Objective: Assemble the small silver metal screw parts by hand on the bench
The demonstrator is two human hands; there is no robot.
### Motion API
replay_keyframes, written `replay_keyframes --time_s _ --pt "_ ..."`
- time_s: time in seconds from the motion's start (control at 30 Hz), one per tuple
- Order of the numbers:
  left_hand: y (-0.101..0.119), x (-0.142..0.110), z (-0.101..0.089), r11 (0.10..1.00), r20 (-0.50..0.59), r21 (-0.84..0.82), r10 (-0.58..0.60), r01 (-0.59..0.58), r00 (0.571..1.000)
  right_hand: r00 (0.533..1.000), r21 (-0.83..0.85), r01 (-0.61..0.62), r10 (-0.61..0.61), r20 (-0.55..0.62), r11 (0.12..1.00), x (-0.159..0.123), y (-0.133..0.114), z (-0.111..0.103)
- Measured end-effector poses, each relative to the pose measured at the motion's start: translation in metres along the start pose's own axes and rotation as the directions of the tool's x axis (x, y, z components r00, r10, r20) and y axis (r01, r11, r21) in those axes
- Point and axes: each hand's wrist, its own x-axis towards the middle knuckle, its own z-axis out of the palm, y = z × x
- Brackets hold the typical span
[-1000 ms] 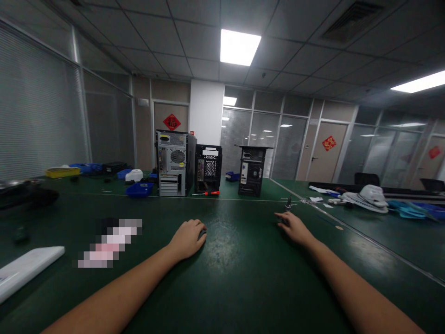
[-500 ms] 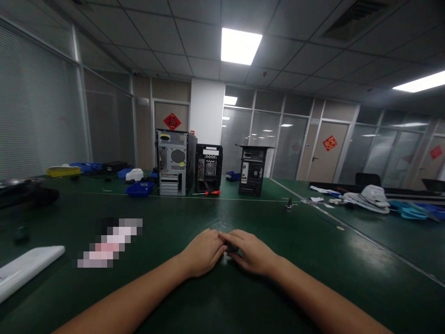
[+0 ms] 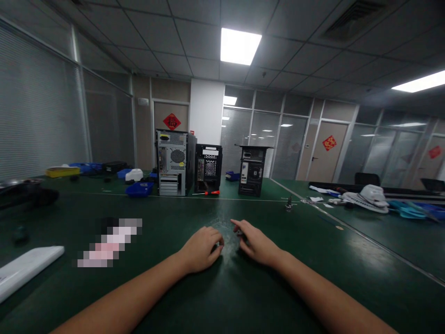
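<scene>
Just above the green table, my left hand (image 3: 204, 249) is curled, with thumb and forefinger tips close together; whatever it may hold is hidden. Across a small gap, my right hand (image 3: 257, 243) points its forefinger forward and to the left while the other fingers bend inward. A tiny dark, partly shiny thing (image 3: 239, 232) shows among those bent fingers, too small to name. The green tabletop (image 3: 222, 301) lies beneath both hands. Farther back, a red-handled screwdriver (image 3: 211, 192) rests in front of the computer cases.
Three computer cases stand at the back: a tall one (image 3: 172, 162), a black one (image 3: 207, 169) and another black one (image 3: 252, 171). A small metal piece (image 3: 289, 204) stands right of them. Blue trays (image 3: 139, 189) and a white slab (image 3: 31, 269) lie left; a white hat (image 3: 371, 198) lies right.
My hands were touching at the fingertips and have moved apart. My right forefinger has stretched forward, and my left hand has drawn slightly left. The things on the table are unchanged.
</scene>
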Motion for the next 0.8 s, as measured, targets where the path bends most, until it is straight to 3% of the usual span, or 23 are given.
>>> replay_keyframes --time_s 0.1,0.2,0.5,0.8 --pt "-0.003 0.000 0.001 0.999 -0.007 -0.040 -0.022 0.022 1.000 0.999 0.038 -0.022 0.024 -0.040 0.999 0.000 0.000 0.002" --pt "-0.003 0.001 0.003 0.997 -0.003 -0.077 -0.019 0.019 1.000 1.000 0.053 -0.009 0.009 -0.008 0.999 0.001 -0.008 0.005" --pt "0.003 0.004 0.007 0.965 0.037 -0.244 0.112 -0.100 0.993 0.994 0.021 0.086 -0.087 0.066 0.996 0.004 -0.034 0.012" --pt "0.003 0.003 0.004 0.977 0.015 -0.207 0.056 -0.051 0.998 0.998 -0.016 0.055 -0.055 0.018 0.998 0.007 -0.028 0.013"
